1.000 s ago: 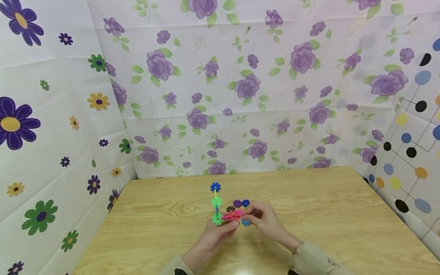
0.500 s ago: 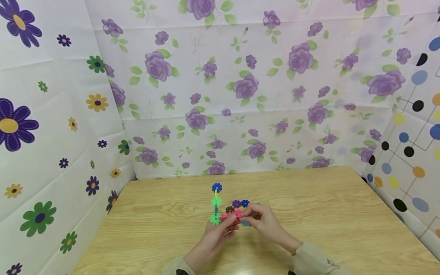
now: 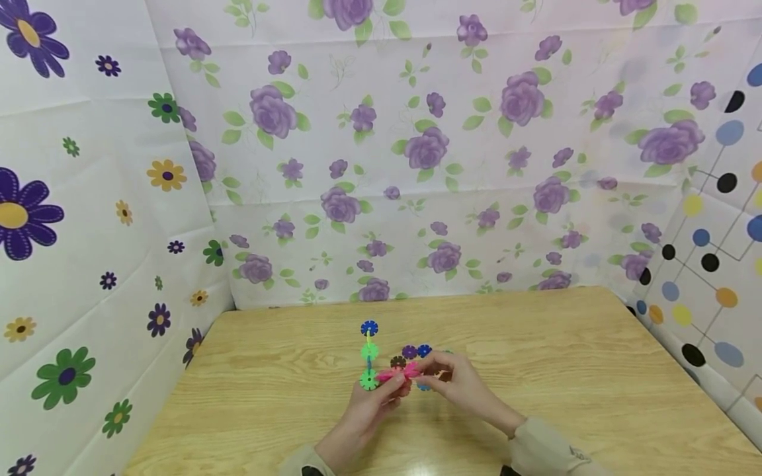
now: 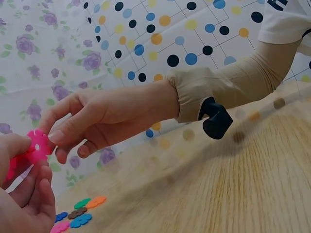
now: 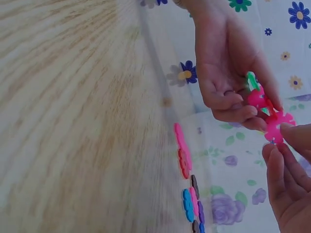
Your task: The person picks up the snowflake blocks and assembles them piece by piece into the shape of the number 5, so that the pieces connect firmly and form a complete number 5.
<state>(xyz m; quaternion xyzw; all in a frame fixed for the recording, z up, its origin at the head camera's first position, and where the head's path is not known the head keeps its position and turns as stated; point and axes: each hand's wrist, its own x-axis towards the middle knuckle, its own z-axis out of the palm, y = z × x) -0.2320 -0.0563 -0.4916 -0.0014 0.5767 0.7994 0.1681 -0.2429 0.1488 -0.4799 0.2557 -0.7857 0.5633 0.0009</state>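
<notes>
A chain of slotted plastic snowflake discs runs away from my left hand: a blue disc at its far end, then yellow, a green disc, blue and another green disc. My left thumb and fingers grip its pink and red part. At the near end of the chain, my right hand pinches a bright pink disc between thumb and fingertips. Seen from the left wrist, this pink disc sits between both hands' fingertips. The left fingers partly cover the red pieces.
Several loose discs lie on the wooden table just beyond the hands, among them a purple disc, a dark blue disc, a brown disc and a light blue disc. Flower-printed cloth hangs behind the table.
The left thumb has slid up over the pink part of the chain. The chain has shifted slightly left, and the right hand keeps pinching at almost the same spot.
</notes>
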